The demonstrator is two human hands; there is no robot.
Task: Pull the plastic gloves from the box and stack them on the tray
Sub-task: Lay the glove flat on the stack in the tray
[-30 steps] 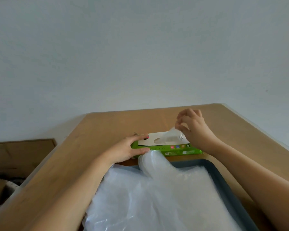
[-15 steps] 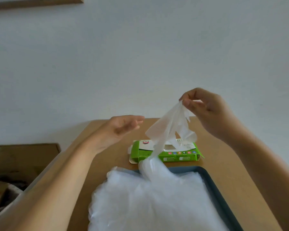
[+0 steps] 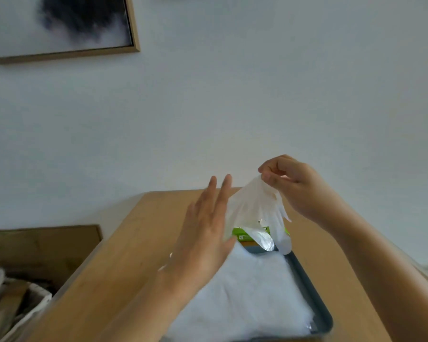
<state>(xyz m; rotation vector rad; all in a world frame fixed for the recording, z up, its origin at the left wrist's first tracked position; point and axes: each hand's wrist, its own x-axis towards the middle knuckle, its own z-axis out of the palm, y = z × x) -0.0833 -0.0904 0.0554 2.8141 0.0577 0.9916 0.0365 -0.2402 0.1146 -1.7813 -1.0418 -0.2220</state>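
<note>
I am seeing one clear plastic glove (image 3: 255, 211) hanging in the air above the box, its cuff bunched at the top and its thin finger sleeves drooping down and spreading apart. It is dangling in front of the green box (image 3: 240, 235), which is lying flat beyond the tray's far edge and is mostly hidden behind the glove. The dark grey tray (image 3: 307, 282) is sitting nearer to me, carrying a wide, flat white pile of gloves (image 3: 247, 299) that is covering most of it.
</note>
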